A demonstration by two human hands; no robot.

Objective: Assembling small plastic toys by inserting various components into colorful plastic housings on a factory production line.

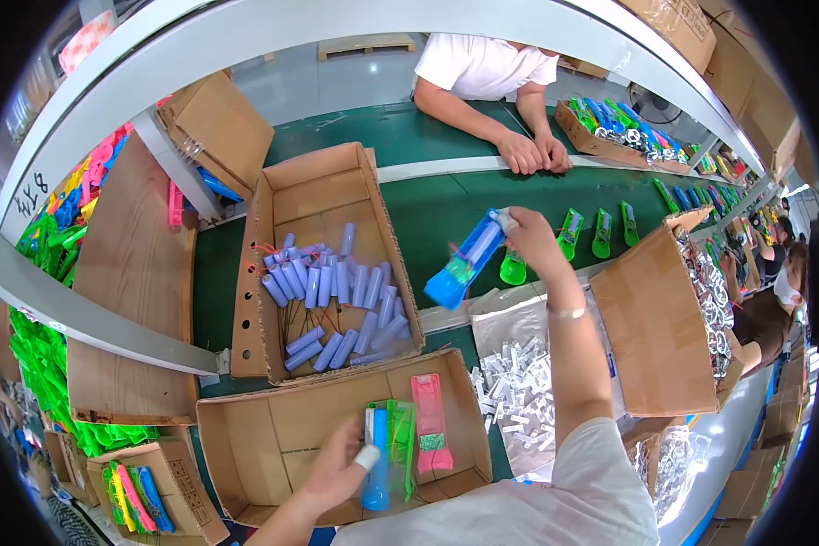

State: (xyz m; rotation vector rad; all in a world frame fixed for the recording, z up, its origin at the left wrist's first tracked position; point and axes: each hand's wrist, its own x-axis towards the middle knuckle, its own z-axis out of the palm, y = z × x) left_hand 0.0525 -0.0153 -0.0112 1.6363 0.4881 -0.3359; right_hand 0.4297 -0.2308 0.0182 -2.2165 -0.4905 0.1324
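My right hand (534, 244), a white cover on one fingertip, pinches the upper end of a blue plastic casing (466, 261) with a small circuit board and wires inside. The casing tilts over the green belt, its wide end down to the left. My left hand (337, 462), also with a white fingertip cover, is over the near cardboard box (264, 437), thumb and slightly blurred fingers apart. Beside its thumb stands another blue casing (375, 460). Next to that are a green casing (399, 441) and a pink casing (431, 419) with a circuit board.
A cardboard box (323, 187) holds many purple cylindrical cells with wires. Small white parts (519, 391) lie on a grey sheet at right, beside a box of metal rings (706, 282). Green casings (569, 234) line the belt (437, 205). A co-worker's hands (535, 153) rest opposite.
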